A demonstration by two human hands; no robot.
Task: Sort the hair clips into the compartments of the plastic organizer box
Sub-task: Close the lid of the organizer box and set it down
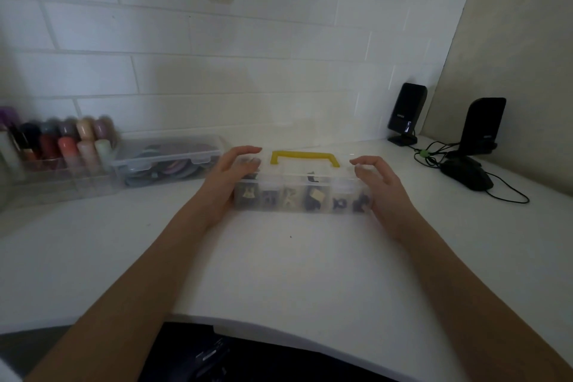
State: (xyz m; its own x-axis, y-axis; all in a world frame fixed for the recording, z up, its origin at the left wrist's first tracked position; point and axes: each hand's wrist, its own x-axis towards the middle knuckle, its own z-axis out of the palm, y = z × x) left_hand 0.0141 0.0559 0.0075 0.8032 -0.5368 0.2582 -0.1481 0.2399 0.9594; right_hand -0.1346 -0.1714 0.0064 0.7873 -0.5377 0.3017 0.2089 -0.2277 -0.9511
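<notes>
White worktop (279, 273) against tiled wall; clear organizer box (302, 192) with yellow handle (304, 157) sits mid-worktop, lid down. Left hand (231, 178) at box's left end, right hand (379, 183) at right end, each grip spread, fingers relaxed over the lid, pinching nothing. Clear lidded case (169, 161) and rack of bottles (59, 146) far left, black mouse (468, 177) right. Hair clips (313, 197), dark and beige, lie in the box's front compartments

dim, soft-focus view; wide-angle bending at edges; bottles (62, 139) at left blurred.
</notes>
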